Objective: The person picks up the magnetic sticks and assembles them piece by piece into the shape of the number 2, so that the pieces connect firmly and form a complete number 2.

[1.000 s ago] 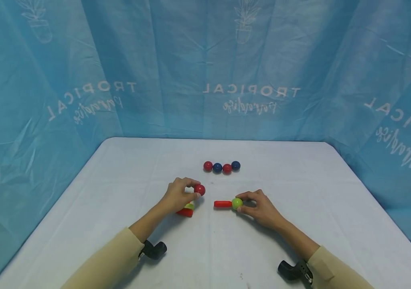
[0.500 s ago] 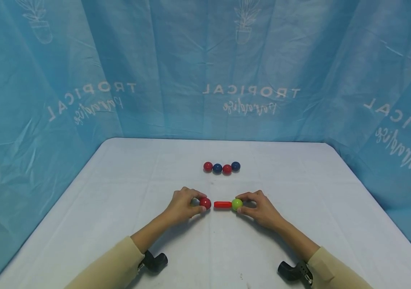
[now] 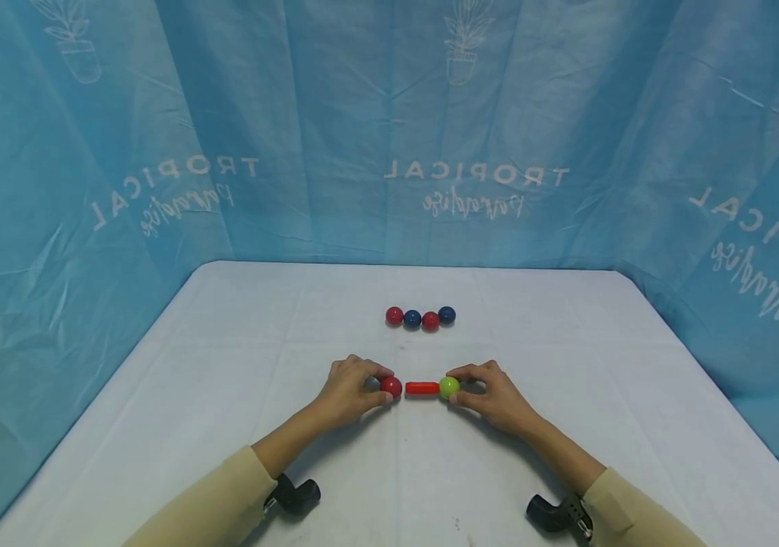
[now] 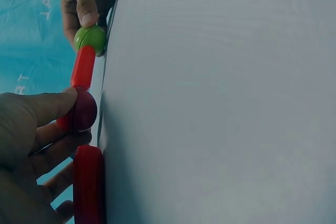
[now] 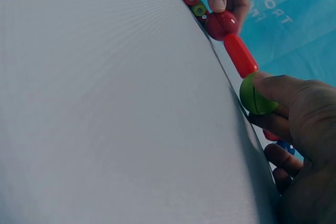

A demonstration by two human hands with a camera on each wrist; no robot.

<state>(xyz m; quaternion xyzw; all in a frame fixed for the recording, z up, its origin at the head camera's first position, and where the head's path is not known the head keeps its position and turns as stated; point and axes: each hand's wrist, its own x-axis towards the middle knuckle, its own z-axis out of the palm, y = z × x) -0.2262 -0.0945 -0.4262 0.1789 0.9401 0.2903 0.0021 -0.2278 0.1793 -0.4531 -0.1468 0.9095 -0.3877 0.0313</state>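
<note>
Fingers of the left hand (image 3: 353, 391) pinch a glossy red ball (image 3: 391, 387) just beside a red faceted rod (image 3: 422, 388) over the white-covered table (image 3: 389, 479), the right hand's (image 3: 496, 399) fingers grasping a lime-green ball (image 3: 449, 387) at the rod's other end: apparently joining, calling next for alignment.
</note>
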